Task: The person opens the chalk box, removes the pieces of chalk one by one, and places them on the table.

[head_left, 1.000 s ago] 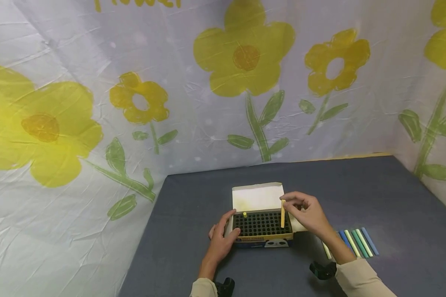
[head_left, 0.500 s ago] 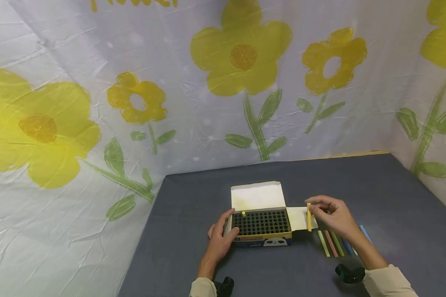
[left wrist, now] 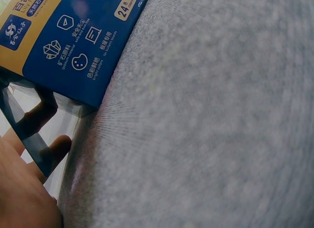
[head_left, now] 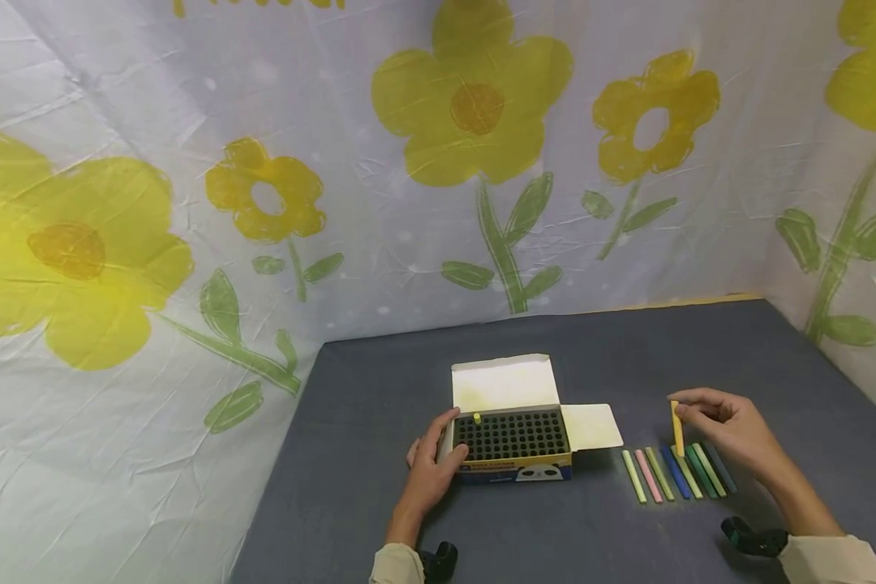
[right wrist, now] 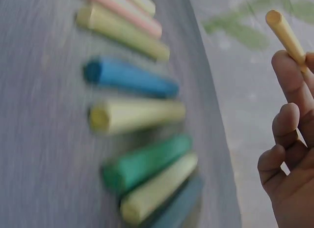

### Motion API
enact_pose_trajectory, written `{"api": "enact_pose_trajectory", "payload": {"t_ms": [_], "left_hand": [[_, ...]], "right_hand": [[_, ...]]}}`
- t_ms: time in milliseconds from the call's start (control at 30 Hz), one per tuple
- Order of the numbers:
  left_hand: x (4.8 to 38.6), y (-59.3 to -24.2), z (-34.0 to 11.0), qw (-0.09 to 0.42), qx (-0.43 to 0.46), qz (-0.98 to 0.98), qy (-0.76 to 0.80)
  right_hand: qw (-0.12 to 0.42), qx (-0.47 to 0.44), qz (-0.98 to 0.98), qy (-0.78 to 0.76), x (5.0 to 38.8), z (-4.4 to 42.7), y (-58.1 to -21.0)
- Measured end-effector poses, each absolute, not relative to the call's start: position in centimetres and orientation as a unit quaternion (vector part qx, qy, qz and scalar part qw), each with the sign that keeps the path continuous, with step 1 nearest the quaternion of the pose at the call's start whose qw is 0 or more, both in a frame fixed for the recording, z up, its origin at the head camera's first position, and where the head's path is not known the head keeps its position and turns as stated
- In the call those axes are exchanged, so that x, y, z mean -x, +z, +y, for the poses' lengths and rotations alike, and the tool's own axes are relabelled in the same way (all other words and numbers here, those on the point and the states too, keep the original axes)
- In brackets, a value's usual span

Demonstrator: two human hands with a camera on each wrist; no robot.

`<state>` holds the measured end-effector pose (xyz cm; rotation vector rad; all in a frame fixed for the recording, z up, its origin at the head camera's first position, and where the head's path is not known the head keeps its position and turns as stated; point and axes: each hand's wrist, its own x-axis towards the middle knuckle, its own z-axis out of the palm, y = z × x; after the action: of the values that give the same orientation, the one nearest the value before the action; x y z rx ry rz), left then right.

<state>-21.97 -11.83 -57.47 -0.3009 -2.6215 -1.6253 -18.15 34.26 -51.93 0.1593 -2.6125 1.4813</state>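
Note:
My right hand [head_left: 733, 426] pinches a yellow-orange chalk stick [head_left: 676, 426] between thumb and fingertips, upright above a row of chalks. In the right wrist view that chalk stick [right wrist: 284, 34] sticks out past the fingertips, the other fingers bent loosely. At the left end of a chalk box [head_left: 514, 472], my left hand [head_left: 432, 458] grips, thumb at the front edge and fingers toward the back corner. The box's lid is up, showing a black holder [head_left: 511, 434] with many holes. One yellow chalk [head_left: 477, 418] stands in its far left corner. Printing covers the blue-and-yellow box side [left wrist: 73, 46].
Several chalks lie side by side right of the box, among them pink [head_left: 648, 476], blue [head_left: 676, 472] and green [head_left: 704, 470]. A side flap [head_left: 591, 427] juts from the box toward them. Flowered fabric [head_left: 409, 243] hangs behind the dark table [head_left: 380, 389].
My right hand has carried the chalk stick rightward from above the holder, past the flap, to above the row of chalks. My left hand stays at the box.

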Motion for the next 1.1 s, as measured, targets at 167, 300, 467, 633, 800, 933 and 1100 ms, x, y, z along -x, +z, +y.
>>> {"api": "enact_pose_trajectory", "payload": {"t_ms": [167, 300, 467, 633, 800, 933, 1100], "left_hand": [[21.9, -57.4, -11.8, 0.022, 0.102, -0.844, -0.526], [21.9, -57.3, -11.8, 0.020, 0.102, -0.842, -0.529], [21.9, -57.4, -11.7, 0.022, 0.105, -0.842, -0.529], [22.0, -57.4, -11.8, 0.023, 0.106, -0.842, -0.529], [22.0, -57.4, -11.9, 0.020, 0.100, -0.844, -0.526], [21.9, -57.4, -11.8, 0.018, 0.099, -0.846, -0.524], [21.9, -57.4, -11.7, 0.022, 0.098, -0.845, -0.526]], "right_hand": [[0.038, -0.020, -0.878, 0.476, 17.5, 36.0, -52.5], [0.019, -0.005, -0.888, 0.459, 17.0, 37.0, -53.1], [0.002, 0.008, -0.910, 0.415, 16.7, 38.2, -53.4], [-0.013, 0.010, -0.923, 0.385, 16.5, 39.2, -53.5], [-0.027, 0.011, -0.937, 0.349, 16.7, 39.4, -53.7], [-0.026, -0.001, -0.946, 0.324, 16.9, 39.5, -54.0], [-0.023, -0.019, -0.951, 0.308, 17.2, 39.5, -54.3]]}}
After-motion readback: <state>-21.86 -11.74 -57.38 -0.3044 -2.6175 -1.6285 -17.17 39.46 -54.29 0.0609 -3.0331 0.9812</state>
